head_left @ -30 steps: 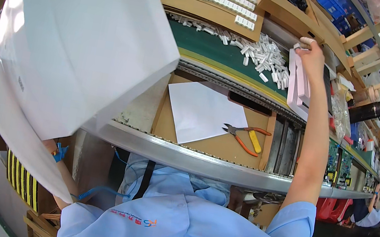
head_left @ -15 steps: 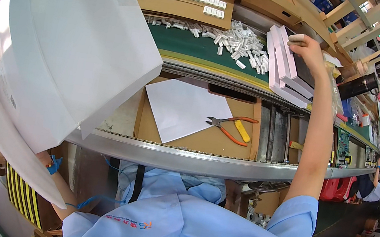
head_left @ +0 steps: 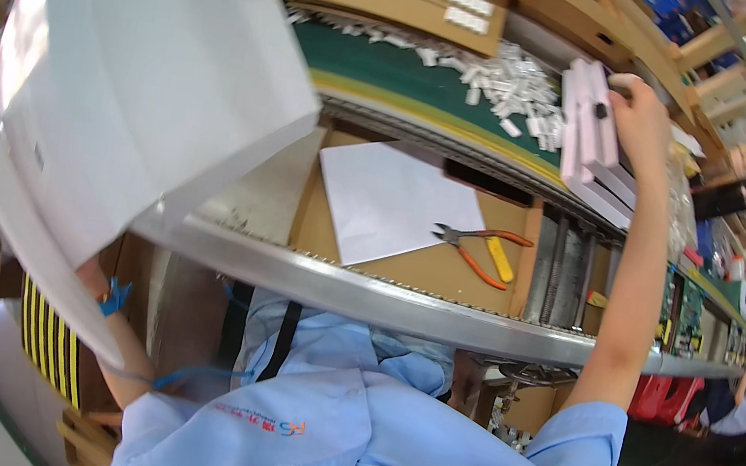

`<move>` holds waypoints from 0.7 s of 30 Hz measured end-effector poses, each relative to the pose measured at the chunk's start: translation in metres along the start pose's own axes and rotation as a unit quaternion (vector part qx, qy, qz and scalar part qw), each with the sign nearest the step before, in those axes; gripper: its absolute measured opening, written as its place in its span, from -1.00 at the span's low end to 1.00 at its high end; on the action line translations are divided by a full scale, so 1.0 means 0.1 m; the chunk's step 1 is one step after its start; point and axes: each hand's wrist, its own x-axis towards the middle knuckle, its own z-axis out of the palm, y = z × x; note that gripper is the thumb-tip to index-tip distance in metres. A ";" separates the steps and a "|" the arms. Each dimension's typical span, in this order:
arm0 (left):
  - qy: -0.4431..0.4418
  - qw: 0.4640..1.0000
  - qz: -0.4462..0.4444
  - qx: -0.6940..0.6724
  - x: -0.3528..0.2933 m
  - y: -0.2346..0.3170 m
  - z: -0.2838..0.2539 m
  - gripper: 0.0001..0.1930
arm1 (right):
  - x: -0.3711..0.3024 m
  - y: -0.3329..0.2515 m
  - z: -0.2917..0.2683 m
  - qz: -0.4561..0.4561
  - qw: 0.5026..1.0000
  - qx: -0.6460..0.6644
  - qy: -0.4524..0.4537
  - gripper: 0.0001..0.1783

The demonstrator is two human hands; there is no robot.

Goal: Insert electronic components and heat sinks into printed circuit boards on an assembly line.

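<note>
My right hand (head_left: 642, 124) reaches to the far right, its fingers curled over the top of a white flat box (head_left: 595, 122) in a small leaning stack. A dark spot shows on the box's edge. At the left rises a large white casing (head_left: 163, 66) with a curved white flange (head_left: 26, 217). My left hand (head_left: 92, 279) is low behind the casing, a blue strap round its wrist; its fingers are hidden. Between my arms, a white sheet (head_left: 393, 202) and cutting pliers (head_left: 452, 237) with orange and yellow handles lie in a cardboard tray (head_left: 316, 218).
A metal rail (head_left: 362, 296) crosses in front of me. Beyond it, small white parts (head_left: 518, 89) are heaped on the green belt (head_left: 372, 68), beside a cardboard sheet (head_left: 411, 15) bearing rows of them. Other people work at far left and far right.
The view has shifted, so the bench items sit farther right. My right hand stays at the stack, and the slabs now stand more upright. The casing remains at the left.
</note>
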 end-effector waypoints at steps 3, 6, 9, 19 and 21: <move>0.080 0.990 0.070 0.088 0.13 -0.19 0.61 -0.56 | -0.17 -0.11 0.07 -0.118 0.980 0.151 0.047 -0.74; 0.125 0.978 0.124 0.111 1.08 -0.30 0.65 -0.60 | -0.57 -0.45 0.19 -0.206 0.956 0.192 0.081 -0.74; 0.027 0.991 0.122 0.057 1.08 -0.02 1.19 -0.61 | -0.85 -0.54 0.53 -0.302 0.932 0.146 0.137 -0.74; 0.157 0.644 0.497 0.560 0.51 1.47 1.14 -0.48 | -1.17 -0.74 0.79 -0.430 0.885 0.109 0.144 -0.78; 0.225 0.552 0.495 0.632 0.10 1.92 0.99 -0.49 | -1.15 -0.73 0.88 -0.434 0.883 0.117 0.136 -0.78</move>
